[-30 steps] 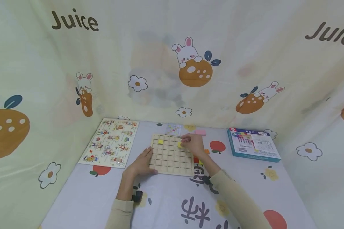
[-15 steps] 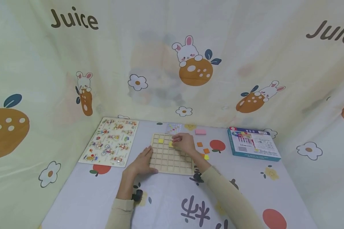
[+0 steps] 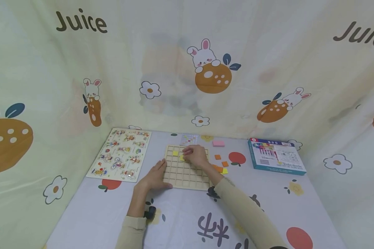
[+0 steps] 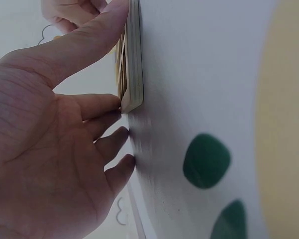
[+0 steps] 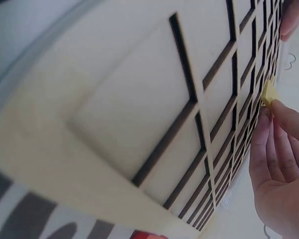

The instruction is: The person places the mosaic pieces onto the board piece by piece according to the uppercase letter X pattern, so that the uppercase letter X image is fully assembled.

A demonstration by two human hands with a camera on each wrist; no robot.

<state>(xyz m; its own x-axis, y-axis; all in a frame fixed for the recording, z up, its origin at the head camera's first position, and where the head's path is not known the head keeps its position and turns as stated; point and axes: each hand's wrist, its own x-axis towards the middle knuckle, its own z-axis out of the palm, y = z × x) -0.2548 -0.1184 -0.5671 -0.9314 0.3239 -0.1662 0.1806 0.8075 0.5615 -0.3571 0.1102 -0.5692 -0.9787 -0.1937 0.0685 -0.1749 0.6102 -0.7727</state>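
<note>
Nearest the camera, two pale sleeves are seen reaching forward over the white printed tablecloth [image 3: 180,221]. The left hand [image 3: 153,177] is laid flat at the near left corner of the wooden grid board [image 3: 187,173], its fingers straight and slightly spread; in the left wrist view the thumb is stretched along the board's edge [image 4: 134,74] while the other fingers rest on the cloth beside it, nothing being held.

Farther in, the right hand [image 3: 195,155] is placed over the upper middle of the board, and a small yellow tile [image 3: 182,158] is pinched at its fingertips [image 5: 283,112], just at or above a cell in the second row; whether the tile is already seated cannot be told. A second yellow tile [image 3: 175,153] is set in a cell near the far left corner.

Just to the right of the board, loose orange and yellow tiles [image 3: 221,166] are scattered on the cloth. A picture puzzle board [image 3: 119,155] is laid to the left, and a blue box [image 3: 275,156] well to the right. Beyond the board, a small printed card [image 3: 189,139] and a pink block [image 3: 218,143] are found near the curtain [image 3: 187,69].
</note>
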